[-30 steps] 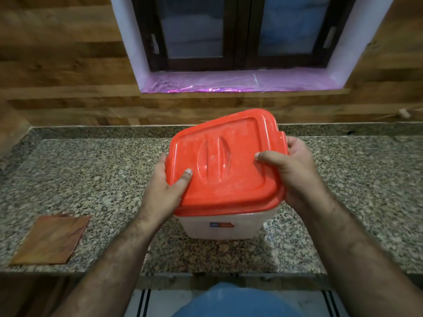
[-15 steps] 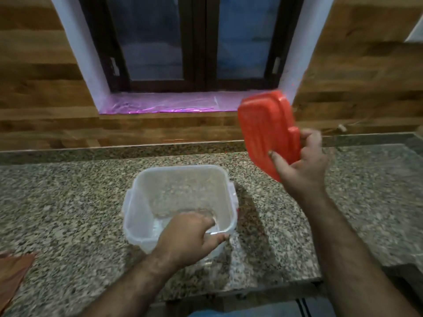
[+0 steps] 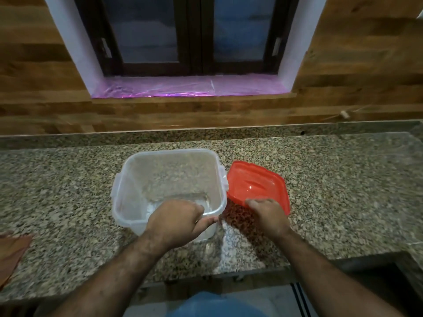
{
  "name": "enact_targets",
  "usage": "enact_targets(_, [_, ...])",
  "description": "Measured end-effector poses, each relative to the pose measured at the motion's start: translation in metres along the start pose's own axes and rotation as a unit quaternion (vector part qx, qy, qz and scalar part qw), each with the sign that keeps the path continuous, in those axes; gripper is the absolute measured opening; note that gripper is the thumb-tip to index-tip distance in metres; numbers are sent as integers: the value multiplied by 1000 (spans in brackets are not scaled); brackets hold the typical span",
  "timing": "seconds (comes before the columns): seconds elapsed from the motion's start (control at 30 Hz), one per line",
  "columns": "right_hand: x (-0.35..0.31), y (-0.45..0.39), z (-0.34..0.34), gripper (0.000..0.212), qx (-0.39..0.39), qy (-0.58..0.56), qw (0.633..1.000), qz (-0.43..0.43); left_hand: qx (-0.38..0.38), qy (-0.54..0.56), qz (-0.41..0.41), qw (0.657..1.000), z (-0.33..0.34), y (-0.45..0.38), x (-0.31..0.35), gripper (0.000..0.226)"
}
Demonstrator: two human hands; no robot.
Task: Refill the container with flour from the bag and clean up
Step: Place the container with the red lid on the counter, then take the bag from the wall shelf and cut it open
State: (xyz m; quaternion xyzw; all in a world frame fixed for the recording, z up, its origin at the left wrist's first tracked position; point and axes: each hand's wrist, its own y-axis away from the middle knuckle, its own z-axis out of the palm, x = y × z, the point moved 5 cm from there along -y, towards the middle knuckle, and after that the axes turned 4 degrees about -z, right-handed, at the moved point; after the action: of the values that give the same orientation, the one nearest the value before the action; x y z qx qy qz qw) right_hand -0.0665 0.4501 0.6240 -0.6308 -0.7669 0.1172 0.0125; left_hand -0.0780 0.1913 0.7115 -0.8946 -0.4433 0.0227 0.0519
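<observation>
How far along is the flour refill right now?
Done: the red lid is off, beside the clear container on the granite counter. In hand: the right hand holds the lid's near edge; the left hand grips the container's rim. Left: no flour bag in view, so pouring, closing and cleanup remain.

Speckled grey-and-tan granite countertop point(image 3: 68, 202) running the full width, with a low granite upstand at the back. Behind it, wall of horizontal brown wooden planks point(image 3: 34, 72). Centred above, dark-framed two-pane window point(image 3: 194, 33), panes dim and bluish, set in a pale lilac-white recess. Shiny pink plastic sheet point(image 3: 183, 88) covering the sill. Flat reddish-brown wooden board point(image 3: 11, 250) lying at the counter's left edge. Dim, warm lighting throughout. Pale floor point(image 3: 251, 296) showing below the counter's front edge.
</observation>
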Motion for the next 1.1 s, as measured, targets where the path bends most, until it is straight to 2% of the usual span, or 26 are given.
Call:
enact_targets(0.1, [-2, 9, 24, 23, -99, -8, 995, -1, -11, -2, -17, 1000, 0, -1, 0, 73])
enact_targets(0.27, [-1, 18, 49, 16, -206, -11, 978, 18, -29, -5, -37, 999, 3, 0, -1, 74])
enact_targets(0.37, [0, 16, 55, 33, -232, -79, 966, 77, -34, -8, -40, 999, 3, 0, -1, 75])
enact_targets(0.43, [-4, 5, 45, 32, -176, -199, 954, 136, -40, -6, -44, 998, 2, 1, 0, 75])
enact_targets(0.5, [-8, -16, 22, 19, -73, -297, 935, 180, -34, 8, -51, 998, 0, 1, -1, 76])
enact_targets(0.53, [-11, -29, 5, 25, -18, -328, 925, 190, -15, 25, -58, 998, -3, 2, -3, 77])
enact_targets(0.63, [-25, -76, -49, 30, 132, -381, 898, 176, 83, 99, -94, 987, -22, 10, -19, 71])
enact_targets(0.7, [-40, -111, -84, 33, 200, -377, 894, 138, 144, 113, -131, 974, -43, 20, -36, 59])
enact_targets(0.8, [-86, -166, -136, 33, 226, -369, 900, 56, 201, 98, -181, 958, -82, 34, -76, 48])
enact_targets(0.93, [-180, -221, -182, 35, 187, -342, 918, -67, 275, 117, -261, 918, -142, 58, -142, 37])
enact_targets(1.03, [-273, -273, -218, 37, 164, -304, 925, -159, 314, 90, -316, 891, -206, 79, -211, 34])
enact_targets(1.1, [-398, -332, -263, 37, 188, -277, 914, -227, 372, 37, -361, 854, -289, 126, -310, 34])
